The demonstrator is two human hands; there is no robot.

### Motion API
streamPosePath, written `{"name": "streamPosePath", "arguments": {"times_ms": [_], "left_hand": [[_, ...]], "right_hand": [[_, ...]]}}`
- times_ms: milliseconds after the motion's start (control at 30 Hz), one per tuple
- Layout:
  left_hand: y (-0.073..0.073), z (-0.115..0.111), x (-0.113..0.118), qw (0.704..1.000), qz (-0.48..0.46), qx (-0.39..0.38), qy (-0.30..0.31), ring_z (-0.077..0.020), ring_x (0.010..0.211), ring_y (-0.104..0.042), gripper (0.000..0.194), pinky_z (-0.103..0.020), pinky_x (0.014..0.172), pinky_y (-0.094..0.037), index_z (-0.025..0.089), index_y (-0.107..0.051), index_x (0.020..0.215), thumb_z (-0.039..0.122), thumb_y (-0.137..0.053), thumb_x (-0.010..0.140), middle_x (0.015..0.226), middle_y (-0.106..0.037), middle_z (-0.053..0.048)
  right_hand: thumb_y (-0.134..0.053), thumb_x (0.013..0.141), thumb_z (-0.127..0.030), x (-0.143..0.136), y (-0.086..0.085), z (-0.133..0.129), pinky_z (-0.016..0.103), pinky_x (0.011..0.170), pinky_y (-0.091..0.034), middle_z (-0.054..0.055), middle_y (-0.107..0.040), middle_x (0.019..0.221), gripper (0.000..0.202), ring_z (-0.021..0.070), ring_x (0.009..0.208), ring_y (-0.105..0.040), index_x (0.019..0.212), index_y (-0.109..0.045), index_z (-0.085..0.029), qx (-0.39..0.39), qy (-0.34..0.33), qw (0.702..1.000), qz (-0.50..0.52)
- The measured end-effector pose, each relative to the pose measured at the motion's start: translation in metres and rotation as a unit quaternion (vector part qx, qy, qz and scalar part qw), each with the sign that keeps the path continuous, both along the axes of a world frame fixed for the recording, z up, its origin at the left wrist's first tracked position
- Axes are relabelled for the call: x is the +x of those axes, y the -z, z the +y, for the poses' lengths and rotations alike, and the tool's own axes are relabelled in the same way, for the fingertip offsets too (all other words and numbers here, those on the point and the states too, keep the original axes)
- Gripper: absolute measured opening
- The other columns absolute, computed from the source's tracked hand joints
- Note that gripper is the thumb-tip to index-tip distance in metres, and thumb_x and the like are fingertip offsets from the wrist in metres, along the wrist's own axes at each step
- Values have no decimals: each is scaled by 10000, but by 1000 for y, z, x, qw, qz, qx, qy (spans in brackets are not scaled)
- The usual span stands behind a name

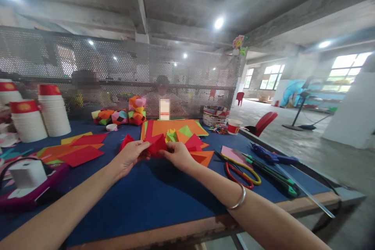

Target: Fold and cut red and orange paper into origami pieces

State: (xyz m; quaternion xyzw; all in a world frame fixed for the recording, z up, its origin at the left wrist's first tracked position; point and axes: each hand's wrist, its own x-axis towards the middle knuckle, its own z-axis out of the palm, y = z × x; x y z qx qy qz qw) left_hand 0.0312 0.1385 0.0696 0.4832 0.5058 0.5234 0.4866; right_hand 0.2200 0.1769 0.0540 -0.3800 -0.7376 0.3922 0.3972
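Blue tabletop (pixel 125 211) below, both hands (pixel 179 157) pinch opp. sides of a bright-red paper pc. (pixel 156 145), folded w/ pointed top corner.

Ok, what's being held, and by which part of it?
Red paper: left grip on its left part, right grip near its lower right edge.

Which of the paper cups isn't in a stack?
The lone cup beside the woven basket, right of centre: it stands mouth up, while the others are nested upside down in stacks at left.
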Motion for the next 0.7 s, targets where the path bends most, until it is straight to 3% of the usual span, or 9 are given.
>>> {"name": "streamPosePath", "arguments": {"times_ms": [167,333,533,700], "left_hand": [[2,3,-1,1000,13,3,-13,-138,588,-634,372,-246,571,-485,156,-739,731,381,-940,514,671,-739,-27],[-1,2,-2,999,17,29,-11,-203,701,-726,523,-290,677,-551,158,-747,788,332,-997,362,739,-791,-52],[-3,3,-6,998,32,51,-27,-244,692,-747,663,-343,695,-577,170,-741,936,373,-1011,365,721,-792,-46],[-2,7,-6,993,35,88,-69,-242,884,-759,510,-304,834,-570,196,-765,839,362,-1008,423,779,-799,-15]], "right_hand": [[-725,849,-249,0,-2,-2,257,598,-315,-57,-477,582,278,116,603,-416,607,-601,-191,22,7,1000,-13],[-666,871,-285,1,1,3,252,549,-298,-54,-433,569,304,114,567,-390,604,-541,-210,21,14,1000,-5],[-637,885,-289,2,3,6,247,550,-344,-56,-460,571,231,121,566,-415,675,-597,-203,17,12,1000,4],[-663,859,-258,1,4,8,250,582,-342,-50,-479,590,240,122,598,-429,637,-588,-200,20,-4,1000,2]]}}
